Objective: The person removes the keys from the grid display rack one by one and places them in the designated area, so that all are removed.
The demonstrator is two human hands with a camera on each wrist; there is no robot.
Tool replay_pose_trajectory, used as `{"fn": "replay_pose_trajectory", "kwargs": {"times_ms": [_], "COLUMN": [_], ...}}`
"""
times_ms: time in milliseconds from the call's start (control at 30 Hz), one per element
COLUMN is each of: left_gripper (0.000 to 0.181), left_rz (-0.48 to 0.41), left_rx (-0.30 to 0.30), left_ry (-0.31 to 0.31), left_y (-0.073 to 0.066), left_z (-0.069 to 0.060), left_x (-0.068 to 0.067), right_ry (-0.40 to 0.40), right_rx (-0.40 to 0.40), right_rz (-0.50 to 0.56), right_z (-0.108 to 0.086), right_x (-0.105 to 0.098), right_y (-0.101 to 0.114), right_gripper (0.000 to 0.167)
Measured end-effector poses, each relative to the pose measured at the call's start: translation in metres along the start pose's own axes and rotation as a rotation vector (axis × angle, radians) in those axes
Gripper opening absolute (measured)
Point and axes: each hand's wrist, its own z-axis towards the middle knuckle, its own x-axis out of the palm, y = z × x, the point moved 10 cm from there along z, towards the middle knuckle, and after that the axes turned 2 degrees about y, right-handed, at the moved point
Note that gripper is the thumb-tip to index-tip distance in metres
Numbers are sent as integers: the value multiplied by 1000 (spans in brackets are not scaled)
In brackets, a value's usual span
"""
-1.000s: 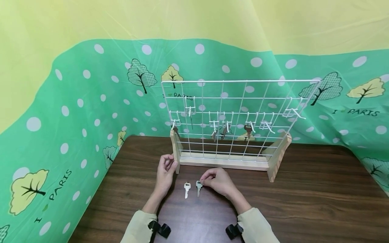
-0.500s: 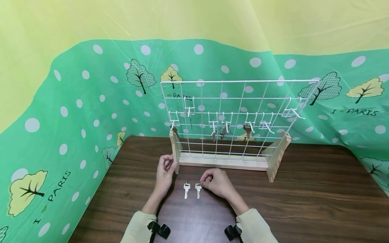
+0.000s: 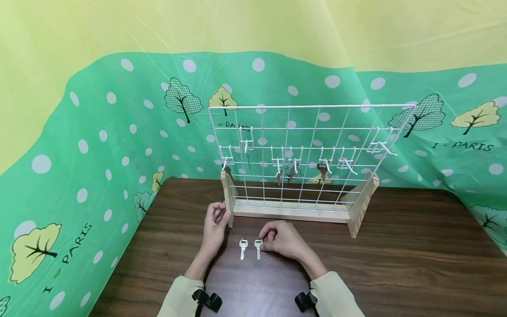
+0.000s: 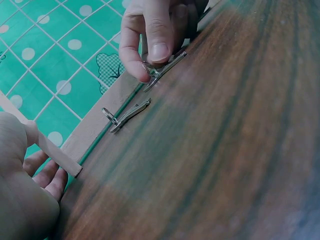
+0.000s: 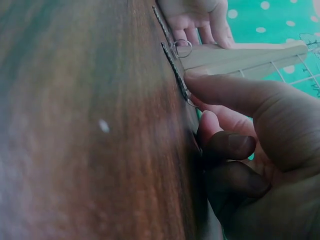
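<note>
In the head view, two silver keys lie side by side on the brown table: a left key [image 3: 243, 248] and a right key [image 3: 258, 249]. Each carries a small ring. My right hand [image 3: 283, 240] is at the right key, thumb beside its head and index finger at its ring [image 5: 192, 103]. A gap shows between thumb and index fingertip. My left hand [image 3: 214, 226] grips the left wooden end of a white wire grid rack [image 3: 291, 212], thumb in front and fingers behind, as the left wrist view shows [image 4: 30, 175].
White double-wire hooks, such as the right one [image 3: 382, 146], sit on the grid. Several bear hanging keys, among them a dark brown key [image 3: 323, 171]. A green and yellow printed cloth [image 3: 119, 110] encloses the table [image 3: 416, 246] at the back and left.
The right key has come down from slightly raised to flat on the table, level with the left key. My right thumb has moved down, apart from the index finger. The left hand stays put.
</note>
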Motion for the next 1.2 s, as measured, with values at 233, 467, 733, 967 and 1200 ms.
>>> {"fn": "replay_pose_trajectory", "kwargs": {"times_ms": [233, 467, 733, 967, 1200], "left_gripper": [22, 23, 22, 23, 23], "left_rz": [-5, -11, -3, 8, 19], "left_rx": [1, -2, -1, 1, -2], "left_ry": [8, 4, 0, -2, -3], "left_y": [0, 0, -1, 1, 0], "left_z": [0, 0, 0, -1, 0], "left_x": [0, 0, 0, -2, -1], "right_ry": [-18, -34, -43, -32, 1], "right_rx": [2, 11, 10, 10, 9], "right_rz": [-45, -71, -93, -85, -30], "right_z": [2, 1, 0, 1, 2], "right_x": [0, 1, 1, 2, 1], "right_y": [-2, -1, 1, 0, -1], "right_gripper": [22, 22, 21, 21, 22]}}
